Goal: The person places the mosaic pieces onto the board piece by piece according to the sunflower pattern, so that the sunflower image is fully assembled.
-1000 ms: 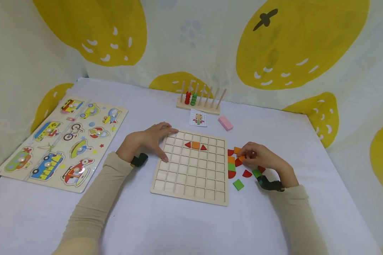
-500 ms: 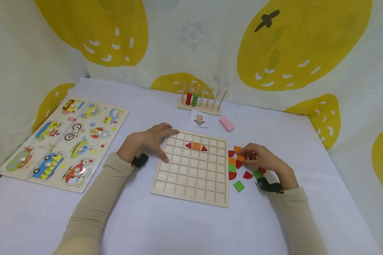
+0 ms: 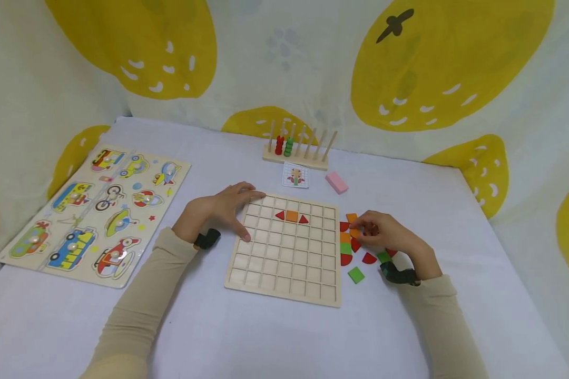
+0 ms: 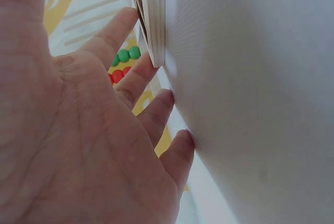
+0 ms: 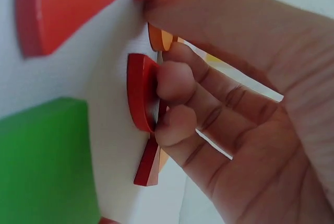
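My left hand (image 3: pixel 226 206) rests at the upper left corner of a wooden grid board (image 3: pixel 283 267), thumb on its left side and forefinger on the top edge. In the left wrist view its fingers are spread beside the board's edge (image 4: pixel 155 31). An orange square (image 3: pixel 291 216) sits in the grid between two red triangles. Right of the board, my right hand (image 3: pixel 390 231) pinches an orange piece (image 3: pixel 354 232) low over the loose pieces; the forefinger is hidden behind the thumb in the right wrist view. Its other fingers curl near a red curved piece (image 5: pixel 138 91).
Loose red pieces (image 3: pixel 369 258), green squares (image 3: pixel 356 275) and orange pieces lie along the board's right side. Behind the board are a pattern card (image 3: pixel 295 175), a pink block (image 3: pixel 336 182) and a peg stand (image 3: pixel 294 158) with beads. A vehicle puzzle (image 3: pixel 95 210) lies left.
The orange piece under my right fingers has shifted slightly toward the board. My left hand stays on the board, and the grid pieces have not moved.
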Demonstrator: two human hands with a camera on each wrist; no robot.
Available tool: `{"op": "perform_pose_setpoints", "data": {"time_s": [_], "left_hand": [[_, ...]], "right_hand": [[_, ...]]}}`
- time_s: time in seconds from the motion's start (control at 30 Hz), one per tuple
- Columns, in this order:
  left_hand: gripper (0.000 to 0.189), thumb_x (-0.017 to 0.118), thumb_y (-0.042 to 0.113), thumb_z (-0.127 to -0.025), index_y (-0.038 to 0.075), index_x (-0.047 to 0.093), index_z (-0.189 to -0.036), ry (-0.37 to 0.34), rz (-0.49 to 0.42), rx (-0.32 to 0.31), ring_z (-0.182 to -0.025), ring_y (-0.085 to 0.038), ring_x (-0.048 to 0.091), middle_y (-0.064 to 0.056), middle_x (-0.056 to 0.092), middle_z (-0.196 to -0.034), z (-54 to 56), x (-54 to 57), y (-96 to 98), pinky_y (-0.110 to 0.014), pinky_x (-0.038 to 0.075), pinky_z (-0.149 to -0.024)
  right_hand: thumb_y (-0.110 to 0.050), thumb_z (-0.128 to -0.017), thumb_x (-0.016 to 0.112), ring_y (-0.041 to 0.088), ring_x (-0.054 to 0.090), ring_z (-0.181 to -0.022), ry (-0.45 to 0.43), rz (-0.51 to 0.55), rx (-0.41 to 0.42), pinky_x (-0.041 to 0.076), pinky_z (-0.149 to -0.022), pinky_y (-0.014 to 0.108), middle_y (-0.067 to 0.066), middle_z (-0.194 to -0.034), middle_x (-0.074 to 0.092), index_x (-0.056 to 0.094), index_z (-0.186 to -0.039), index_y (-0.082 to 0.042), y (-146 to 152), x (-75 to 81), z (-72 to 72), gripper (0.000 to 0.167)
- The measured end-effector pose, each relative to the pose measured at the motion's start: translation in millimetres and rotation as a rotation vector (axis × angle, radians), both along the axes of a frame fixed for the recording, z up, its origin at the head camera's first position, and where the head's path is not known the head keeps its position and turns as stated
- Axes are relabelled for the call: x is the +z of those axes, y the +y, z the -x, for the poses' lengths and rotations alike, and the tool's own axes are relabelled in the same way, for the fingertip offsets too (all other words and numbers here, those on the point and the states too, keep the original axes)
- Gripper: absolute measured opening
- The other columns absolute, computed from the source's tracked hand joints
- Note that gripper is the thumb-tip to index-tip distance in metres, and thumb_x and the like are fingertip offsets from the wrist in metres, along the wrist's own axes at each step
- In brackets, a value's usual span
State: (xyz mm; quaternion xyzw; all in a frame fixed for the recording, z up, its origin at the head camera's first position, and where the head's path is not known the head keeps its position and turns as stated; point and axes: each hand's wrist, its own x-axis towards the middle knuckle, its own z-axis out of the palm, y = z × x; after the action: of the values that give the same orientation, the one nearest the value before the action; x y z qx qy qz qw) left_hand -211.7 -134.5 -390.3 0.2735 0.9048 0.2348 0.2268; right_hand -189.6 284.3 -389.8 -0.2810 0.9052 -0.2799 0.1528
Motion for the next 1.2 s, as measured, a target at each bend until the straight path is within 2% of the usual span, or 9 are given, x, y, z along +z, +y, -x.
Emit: {"op": "perform_pose_setpoints", "data": {"time_s": [0.33,0.53,0.87,0.97,1.1,1.2], "left_hand": [[0.109,0.089,0.044,-0.065,0.02,0.031,-0.154,-0.006,0.006,0.013,-0.141,-0.036,0.021,-0.014,0.02,-0.156,0.4,-0.7,0.1,-0.057,0.025,-0.113],[0.109,0.089,0.044,-0.065,0.019,0.031,-0.153,-0.004,-0.001,0.012,-0.141,-0.036,0.021,-0.015,0.021,-0.155,0.2,-1.3,-0.1,-0.058,0.025,-0.112],[0.109,0.09,0.045,-0.064,0.019,0.032,-0.153,-0.014,-0.019,0.016,-0.141,-0.037,0.022,-0.015,0.021,-0.155,0.2,-2.5,0.0,-0.059,0.025,-0.112],[0.109,0.089,0.044,-0.065,0.018,0.031,-0.153,-0.013,-0.015,0.009,-0.141,-0.038,0.022,-0.015,0.021,-0.155,0.1,-2.1,0.0,-0.059,0.025,-0.112],[0.11,0.089,0.044,-0.065,0.017,0.03,-0.153,-0.006,-0.007,-0.001,-0.141,-0.038,0.022,-0.016,0.02,-0.155,0.5,-1.3,-1.2,-0.058,0.025,-0.112],[0.11,0.09,0.044,-0.065,0.017,0.03,-0.154,-0.001,-0.008,-0.004,-0.141,-0.038,0.022,-0.016,0.02,-0.155,1.2,-1.9,-1.2,-0.057,0.025,-0.113]], "right_hand": [[-0.001,-0.082,0.074,0.015,0.05,-0.071,-0.021,-0.012,0.005,0.045,-0.06,0.021,0.003,-0.081,0.054,0.064,-0.105,0.001,-2.5,-1.6,0.9,0.025],[-0.002,-0.082,0.072,0.016,0.049,-0.073,-0.026,-0.041,-0.014,0.045,-0.061,0.022,0.003,-0.084,0.053,0.063,-0.103,0.0,-8.0,-2.2,-0.8,0.023],[-0.002,-0.082,0.074,0.018,0.051,-0.074,-0.037,-0.049,-0.023,0.047,-0.062,0.023,0.006,-0.086,0.056,0.063,-0.104,0.001,-11.1,8.9,-0.1,0.024],[-0.002,-0.082,0.075,0.019,0.051,-0.074,-0.037,0.002,0.006,0.047,-0.063,0.023,0.005,-0.086,0.057,0.063,-0.106,0.001,-16.5,13.3,-0.9,0.027],[-0.005,-0.084,0.075,0.017,0.052,-0.069,-0.074,0.061,0.079,0.046,-0.058,0.023,0.004,-0.08,0.055,0.063,-0.108,-0.002,-32.1,17.6,1.0,0.027],[-0.007,-0.085,0.075,0.016,0.052,-0.069,-0.079,0.068,0.13,0.046,-0.059,0.023,0.004,-0.082,0.056,0.064,-0.108,-0.004,-45.5,18.6,5.4,0.025]]}}
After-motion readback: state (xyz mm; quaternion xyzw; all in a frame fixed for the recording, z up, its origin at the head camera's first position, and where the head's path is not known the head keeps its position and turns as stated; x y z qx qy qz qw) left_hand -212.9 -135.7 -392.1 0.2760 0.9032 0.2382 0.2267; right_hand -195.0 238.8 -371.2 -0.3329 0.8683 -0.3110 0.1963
